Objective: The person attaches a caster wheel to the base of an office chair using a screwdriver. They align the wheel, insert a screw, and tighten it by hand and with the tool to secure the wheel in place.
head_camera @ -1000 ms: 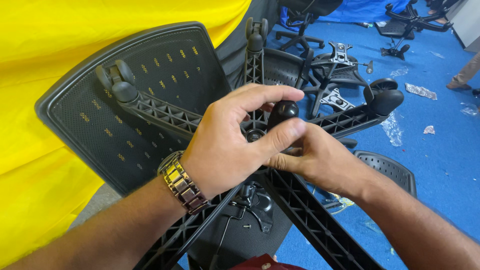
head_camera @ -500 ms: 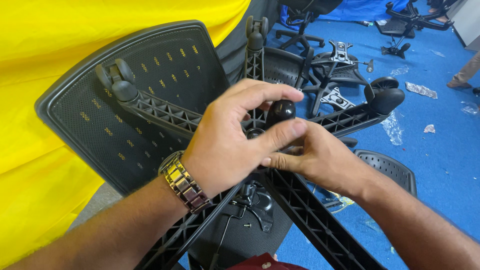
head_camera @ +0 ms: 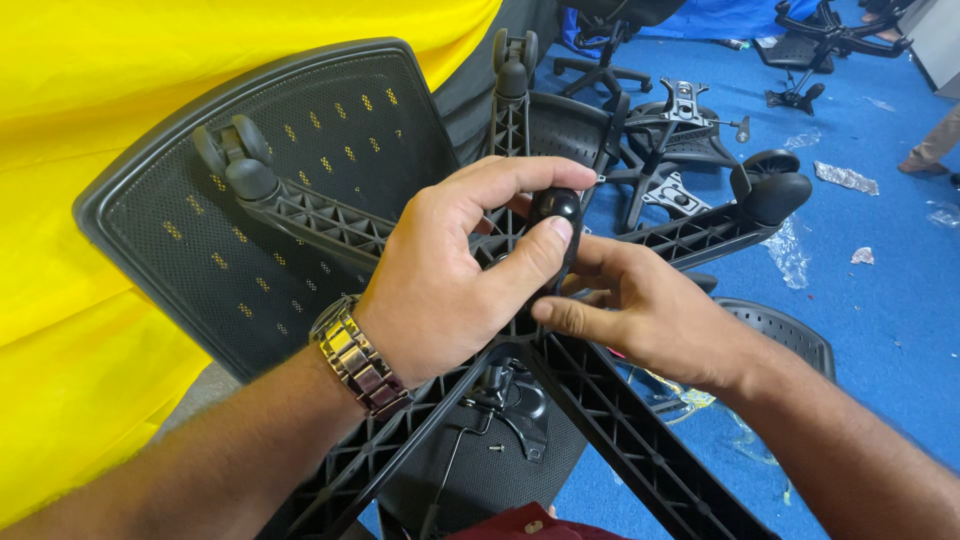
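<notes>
A black five-arm chair base (head_camera: 330,225) lies upside down in front of me, with casters (head_camera: 235,160) on the arm ends. My left hand (head_camera: 450,275), with a metal watch on the wrist, pinches a rounded black part (head_camera: 556,208) between thumb and forefinger, right over the base's hub. My right hand (head_camera: 640,315) is just below and to the right of it, fingers curled at the hub and touching the lower side of the black part. The hub itself is hidden by both hands.
A black mesh chair back (head_camera: 200,250) lies under the base against a yellow sheet (head_camera: 90,90). A seat mechanism (head_camera: 510,400) sits below the hub. More chair parts (head_camera: 680,130) and plastic scraps (head_camera: 845,178) lie on the blue floor (head_camera: 880,330). Another person's foot (head_camera: 925,155) is at right.
My left thumb has slid up over the black part and the part has tilted slightly. My right hand has dropped a little, with its fingers spread more under the part.
</notes>
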